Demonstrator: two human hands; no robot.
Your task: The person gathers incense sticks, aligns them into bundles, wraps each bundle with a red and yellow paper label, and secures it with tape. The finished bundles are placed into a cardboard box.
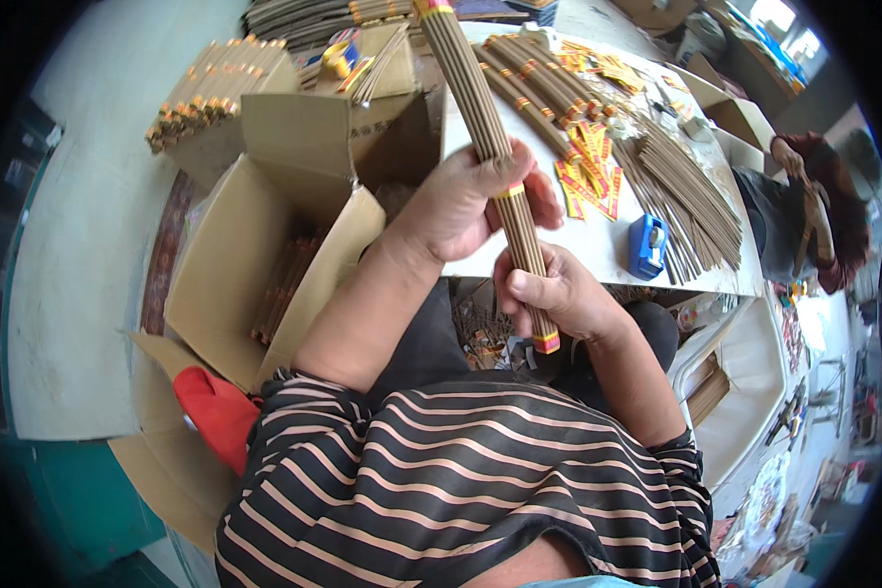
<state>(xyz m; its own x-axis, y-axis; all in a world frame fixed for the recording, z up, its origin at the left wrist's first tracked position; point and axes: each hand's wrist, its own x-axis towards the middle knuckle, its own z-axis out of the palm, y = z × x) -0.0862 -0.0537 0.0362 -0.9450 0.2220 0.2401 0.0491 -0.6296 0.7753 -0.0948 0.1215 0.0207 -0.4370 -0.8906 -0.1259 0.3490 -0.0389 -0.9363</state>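
Note:
A long bundle of brown incense sticks [470,93] slants across in front of me, its ends wrapped in pink and yellow bands. Around its middle, next to a yellow band, curl the fingers of my left hand [461,201]. My right hand [563,289] grips the bundle lower down, close to the near banded end. Just beyond my hands, red and yellow paper labels [590,176] lie scattered on the white table [598,265]. A blue tape dispenser [648,246] stands near the table's front edge, beside loose sticks [691,186].
Finished-looking bundles [544,78] lie at the table's far side. An open cardboard box [235,260] with bundles inside stands at my left, and a stack of bundles [216,83] sits beyond it. A white tub [755,363] is at my right. Another person [818,206] works farther right.

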